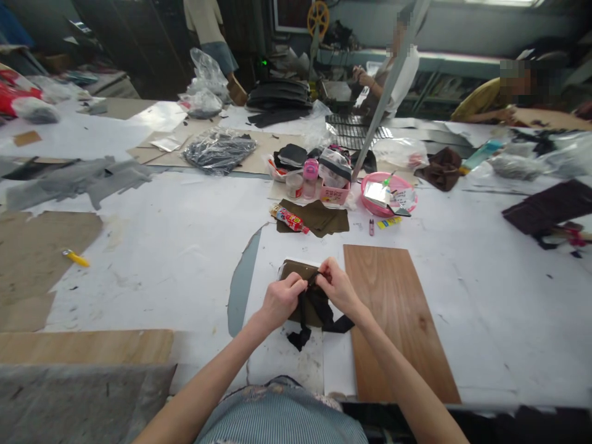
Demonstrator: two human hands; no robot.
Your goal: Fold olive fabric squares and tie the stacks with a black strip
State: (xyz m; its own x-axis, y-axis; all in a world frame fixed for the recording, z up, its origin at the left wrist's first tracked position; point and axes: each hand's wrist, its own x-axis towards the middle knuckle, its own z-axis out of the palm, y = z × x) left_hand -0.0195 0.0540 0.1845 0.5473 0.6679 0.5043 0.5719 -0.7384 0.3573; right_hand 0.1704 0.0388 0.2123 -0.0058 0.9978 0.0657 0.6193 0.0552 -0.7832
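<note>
My left hand point(285, 299) and my right hand point(339, 287) meet over a small olive-brown fabric piece point(298, 269) on the white-covered table. Both pinch a black fabric strap point(318, 302), fingers close together near the piece's upper part. From between my hands the strap's loose ends hang down, one dropping to the table below my left hand, the other trailing under my right wrist. A white edge shows beneath the olive-brown piece at its upper left. My fingers hide the exact spot where they grip.
A wooden board point(393, 314) lies right of my hands. Beyond are folded olive cloth point(330, 219), a red tube point(291, 219), a pink basin point(389, 209) and a pink bottle point(310, 179). A slanted metal pole point(386, 92) rises behind. A yellow cutter point(75, 258) lies left. Several people are across the table.
</note>
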